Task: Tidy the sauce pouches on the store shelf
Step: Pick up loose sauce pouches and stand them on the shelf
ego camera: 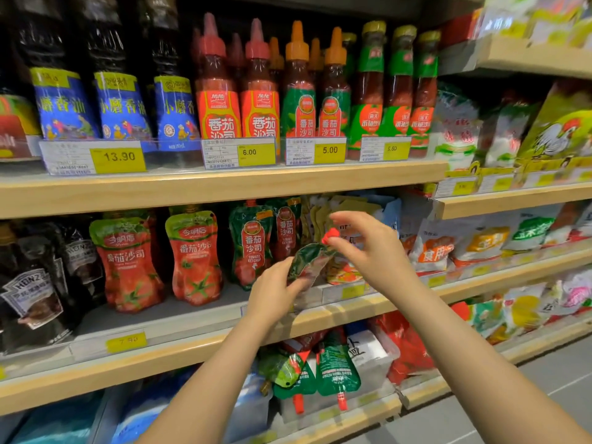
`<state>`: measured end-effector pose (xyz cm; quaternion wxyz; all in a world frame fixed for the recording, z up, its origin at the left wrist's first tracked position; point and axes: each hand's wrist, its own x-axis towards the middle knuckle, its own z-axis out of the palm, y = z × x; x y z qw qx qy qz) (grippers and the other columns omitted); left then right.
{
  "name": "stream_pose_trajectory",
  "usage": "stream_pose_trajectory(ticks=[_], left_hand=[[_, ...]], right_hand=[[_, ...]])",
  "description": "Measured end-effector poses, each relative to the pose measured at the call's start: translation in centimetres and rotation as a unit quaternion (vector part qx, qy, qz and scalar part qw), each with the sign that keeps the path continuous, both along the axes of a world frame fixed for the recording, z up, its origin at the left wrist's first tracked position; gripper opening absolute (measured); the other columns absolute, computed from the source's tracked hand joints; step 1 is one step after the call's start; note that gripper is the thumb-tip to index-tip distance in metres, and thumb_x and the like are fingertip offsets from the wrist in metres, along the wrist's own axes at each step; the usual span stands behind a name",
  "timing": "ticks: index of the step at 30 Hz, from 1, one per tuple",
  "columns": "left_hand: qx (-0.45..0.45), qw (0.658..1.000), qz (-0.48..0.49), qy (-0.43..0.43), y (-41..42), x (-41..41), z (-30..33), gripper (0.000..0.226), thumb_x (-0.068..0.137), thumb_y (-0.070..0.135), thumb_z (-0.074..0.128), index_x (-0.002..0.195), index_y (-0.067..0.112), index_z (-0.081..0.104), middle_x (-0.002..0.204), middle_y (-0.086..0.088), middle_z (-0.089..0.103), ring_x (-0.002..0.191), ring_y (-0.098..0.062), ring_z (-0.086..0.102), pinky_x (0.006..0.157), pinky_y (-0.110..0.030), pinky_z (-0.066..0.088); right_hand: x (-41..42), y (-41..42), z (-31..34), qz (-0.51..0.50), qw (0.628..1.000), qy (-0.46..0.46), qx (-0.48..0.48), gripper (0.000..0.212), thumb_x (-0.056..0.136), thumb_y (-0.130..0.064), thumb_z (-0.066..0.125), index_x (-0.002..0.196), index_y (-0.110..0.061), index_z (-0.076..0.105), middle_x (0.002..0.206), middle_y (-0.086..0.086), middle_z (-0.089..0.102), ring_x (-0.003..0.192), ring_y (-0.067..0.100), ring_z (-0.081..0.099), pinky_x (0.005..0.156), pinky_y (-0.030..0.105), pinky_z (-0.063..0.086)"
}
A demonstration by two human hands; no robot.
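Note:
A green ketchup pouch [309, 262] with a red cap hangs in front of the middle shelf [198, 344], held by both hands. My left hand [274, 291] grips its lower body. My right hand [368, 243] pinches the red cap at its top. Behind it, two matching green pouches [253, 248] stand upright on the shelf. Two red-and-green tomato pouches [195, 257] stand further left. On the shelf below, several green pouches [336, 370] lie upside down with their caps pointing forward.
Dark sauce bottles [35, 283] stand at the left of the middle shelf, seasoning bags [448, 245] at the right. The top shelf holds sesame oil and ketchup bottles [259, 84] behind yellow price tags [256, 153]. Grey floor shows at the lower right.

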<state>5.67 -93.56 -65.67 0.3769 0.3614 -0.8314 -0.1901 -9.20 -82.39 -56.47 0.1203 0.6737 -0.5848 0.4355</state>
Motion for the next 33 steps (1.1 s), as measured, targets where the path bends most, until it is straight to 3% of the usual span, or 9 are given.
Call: stream_pose_trajectory(ticks=[2,4,9,11,13,15,19,27,33], left_hand=[[0.051,0.999,0.009,0.01,-0.8,0.0,0.3,0.031,0.086,0.045,0.058,0.105,0.021,0.061,0.094,0.005,0.068,0.088,-0.016,0.063,0.072,-0.035,0.051],[0.121,0.992,0.019,0.009,-1.5,-0.1,0.5,0.032,0.085,0.05,0.056,0.091,0.019,0.059,0.08,0.007,0.063,0.075,-0.015,0.061,0.064,-0.032,0.047],[0.22,0.975,-0.004,0.023,-2.7,-0.5,0.9,0.042,0.087,0.051,0.052,0.117,0.021,0.052,0.1,0.007,0.06,0.088,-0.012,0.056,0.077,-0.027,0.043],[0.218,0.975,0.03,0.017,-2.2,-0.6,0.7,0.032,0.086,0.052,0.054,0.097,0.022,0.054,0.088,0.004,0.061,0.077,-0.014,0.056,0.069,-0.032,0.047],[0.133,0.981,0.142,-0.024,-0.8,-1.0,0.0,0.04,0.083,0.055,0.056,0.077,0.018,0.044,0.077,0.001,0.054,0.066,-0.015,0.05,0.056,-0.034,0.04],[0.059,0.975,0.213,-0.017,0.8,-1.8,-0.7,0.047,0.081,0.054,0.058,0.092,0.011,0.043,0.088,-0.004,0.054,0.074,-0.02,0.051,0.057,-0.032,0.038],[0.075,0.971,0.228,-0.008,1.6,-3.9,-0.8,0.07,0.083,0.041,0.063,0.132,0.005,0.029,0.114,-0.013,0.056,0.104,-0.031,0.058,0.074,-0.04,0.048],[0.096,0.969,0.224,-0.025,-1.2,-5.6,-0.1,0.069,0.087,0.022,0.063,0.138,0.001,0.021,0.125,-0.021,0.052,0.108,-0.037,0.056,0.082,-0.043,0.048],[0.127,0.966,0.226,-0.002,-2.4,-6.4,0.3,0.068,0.089,0.028,0.059,0.137,-0.002,0.021,0.13,-0.022,0.048,0.115,-0.038,0.051,0.09,-0.044,0.045]], right_hand=[[-1.3,-0.1,-1.0,-0.008,0.997,-0.08,-0.007,0.031,0.087,-0.031,0.058,0.116,-0.022,0.056,0.111,-0.009,0.06,0.1,0.004,0.054,0.083,0.017,0.042],[-2.9,-0.2,-3.0,-0.029,0.993,-0.115,0.023,0.028,0.088,-0.029,0.056,0.114,-0.02,0.057,0.108,-0.008,0.06,0.097,0.005,0.055,0.08,0.019,0.042],[-5.9,-0.2,-8.7,-0.079,0.982,-0.138,0.104,0.026,0.089,-0.025,0.057,0.114,-0.016,0.057,0.109,-0.002,0.062,0.102,0.015,0.056,0.084,0.03,0.045],[-6.6,-0.2,-10.1,-0.096,0.981,-0.125,0.111,0.027,0.088,-0.023,0.057,0.113,-0.014,0.057,0.112,0.003,0.062,0.107,0.018,0.054,0.089,0.034,0.044],[-6.7,-0.5,-10.9,-0.109,0.983,-0.11,0.103,0.027,0.087,-0.022,0.059,0.113,-0.015,0.056,0.114,0.004,0.06,0.11,0.021,0.052,0.092,0.034,0.04],[-6.4,-0.9,-11.4,-0.114,0.985,-0.096,0.093,0.03,0.087,-0.02,0.06,0.116,-0.016,0.054,0.116,0.004,0.058,0.113,0.021,0.049,0.093,0.032,0.036],[-5.8,-2.0,-12.1,-0.132,0.985,-0.068,0.088,0.034,0.088,-0.018,0.057,0.121,-0.014,0.052,0.121,0.005,0.055,0.117,0.021,0.045,0.095,0.028,0.032],[-6.2,-2.7,-13.9,-0.142,0.985,-0.057,0.079,0.022,0.089,-0.008,0.051,0.11,-0.007,0.059,0.107,0.008,0.059,0.107,0.024,0.048,0.089,0.029,0.036],[-6.5,-2.9,-13.8,-0.141,0.986,-0.052,0.067,0.02,0.087,-0.004,0.053,0.105,-0.007,0.061,0.102,0.007,0.06,0.102,0.023,0.049,0.085,0.027,0.036]])
